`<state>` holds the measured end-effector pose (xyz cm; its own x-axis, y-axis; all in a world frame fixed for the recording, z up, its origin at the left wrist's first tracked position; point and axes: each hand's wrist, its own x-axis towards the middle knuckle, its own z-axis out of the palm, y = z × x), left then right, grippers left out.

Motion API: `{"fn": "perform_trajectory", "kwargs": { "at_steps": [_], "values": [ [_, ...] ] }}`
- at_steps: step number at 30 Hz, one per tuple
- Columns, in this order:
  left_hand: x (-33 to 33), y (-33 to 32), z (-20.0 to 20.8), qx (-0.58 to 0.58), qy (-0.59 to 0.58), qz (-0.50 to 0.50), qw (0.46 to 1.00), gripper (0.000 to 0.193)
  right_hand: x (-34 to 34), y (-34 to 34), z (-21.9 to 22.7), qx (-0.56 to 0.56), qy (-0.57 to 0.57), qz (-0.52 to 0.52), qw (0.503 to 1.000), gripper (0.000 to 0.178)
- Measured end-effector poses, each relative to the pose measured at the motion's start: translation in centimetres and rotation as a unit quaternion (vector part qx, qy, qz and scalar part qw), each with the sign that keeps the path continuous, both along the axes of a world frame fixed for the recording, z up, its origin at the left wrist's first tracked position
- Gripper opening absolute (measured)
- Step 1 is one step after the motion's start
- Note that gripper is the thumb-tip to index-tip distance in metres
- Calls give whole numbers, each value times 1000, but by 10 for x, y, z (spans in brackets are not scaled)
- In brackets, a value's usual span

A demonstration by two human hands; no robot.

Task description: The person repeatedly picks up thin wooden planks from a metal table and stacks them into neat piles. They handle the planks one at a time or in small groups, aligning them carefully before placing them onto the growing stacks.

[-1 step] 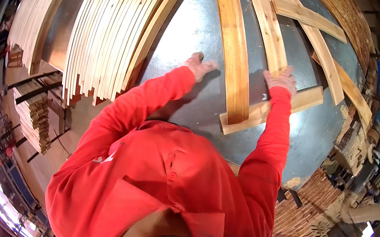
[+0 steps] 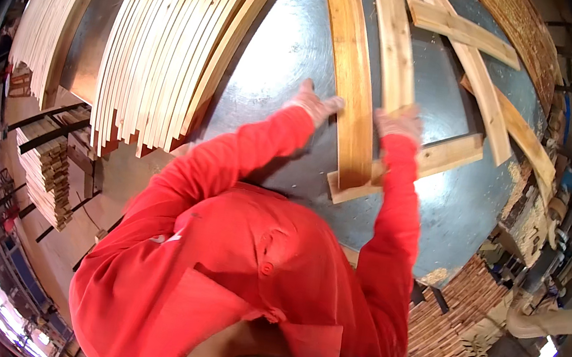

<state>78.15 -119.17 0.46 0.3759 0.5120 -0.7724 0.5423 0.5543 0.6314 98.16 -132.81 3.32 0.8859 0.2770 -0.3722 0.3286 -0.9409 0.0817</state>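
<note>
My left hand (image 2: 316, 104) has its fingers spread, with the thumb at the left edge of an orange-brown wooden board (image 2: 351, 86). That board's near end rests over a pale crosswise board (image 2: 451, 155). Slightly blurred, my right hand (image 2: 400, 124) grips the near end of a second, paler knotty board (image 2: 395, 45) just to the right. Its fingers partly hide that end. The two long boards lie roughly side by side on a grey metal table (image 2: 273, 54), with a gap between them.
To the left stands a row of long pale slats (image 2: 165, 54) on edge, with a further row (image 2: 49, 32) beyond. Several loose boards (image 2: 482, 85) cross each other at the right. Sawdust (image 2: 434, 276) lies at the table's edge. Stacked wood (image 2: 44, 175) sits lower left.
My left hand has moved right, up to the orange-brown board. My right hand has shifted left, and the near end of the paler board has swung left with it.
</note>
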Motion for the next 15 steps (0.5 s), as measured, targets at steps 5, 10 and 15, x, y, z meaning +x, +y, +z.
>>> {"fn": "perform_trajectory", "kwargs": {
  "at_steps": [5, 10, 15],
  "values": [
    [39, -35, 2, 33, -76, 81, 993, 60, -69, 1, 9, 235, 299, -50, 924, 69],
    [-35, 18, 24, 122, -83, 0, 989, 49, -106, -1, -49, 433, 490, -139, 744, 68],
    [-170, 93, 58, 331, -92, 140, 929, 67, -164, 84, -46, 433, 499, -72, 747, 67]
  ]
}}
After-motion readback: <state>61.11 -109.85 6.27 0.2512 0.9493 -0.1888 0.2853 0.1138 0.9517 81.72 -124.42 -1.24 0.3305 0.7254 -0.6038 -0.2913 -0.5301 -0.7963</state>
